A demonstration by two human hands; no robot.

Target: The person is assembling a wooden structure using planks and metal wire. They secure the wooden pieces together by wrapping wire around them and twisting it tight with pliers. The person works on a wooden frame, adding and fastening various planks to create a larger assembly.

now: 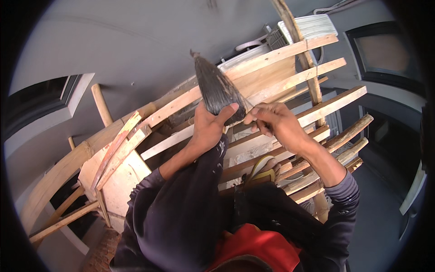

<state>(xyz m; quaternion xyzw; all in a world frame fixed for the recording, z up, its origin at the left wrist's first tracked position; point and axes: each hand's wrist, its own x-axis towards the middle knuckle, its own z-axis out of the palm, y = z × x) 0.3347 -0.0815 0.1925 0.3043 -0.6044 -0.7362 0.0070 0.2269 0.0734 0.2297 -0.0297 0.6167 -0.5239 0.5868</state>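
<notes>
Grey plastered wall [136, 50] fills the upper left of the frame, with dark window openings at the far left and right edges. Against it leans a stack of pale wooden planks and bamboo poles [290, 81], running from the lower left up to the upper right, with a white slatted appliance [312, 25] behind them near the top.

At the centre of the frame is a dark, stiff-bristled hand broom of thin blackish-brown fibres [216, 88]. It is cone-shaped: narrow and bound to a point at its upper end, fanning wider toward the lower end, with fine lengthwise streaks.

The left hand [209, 127] grips the broom's wide lower end, fingers closed around it and thumb lying across the front. The right hand [277, 122] sits just beside it, fingers curled and pinching the bristles at the broom's lower right edge. Both forearms wear dark navy sleeves pushed up.
</notes>
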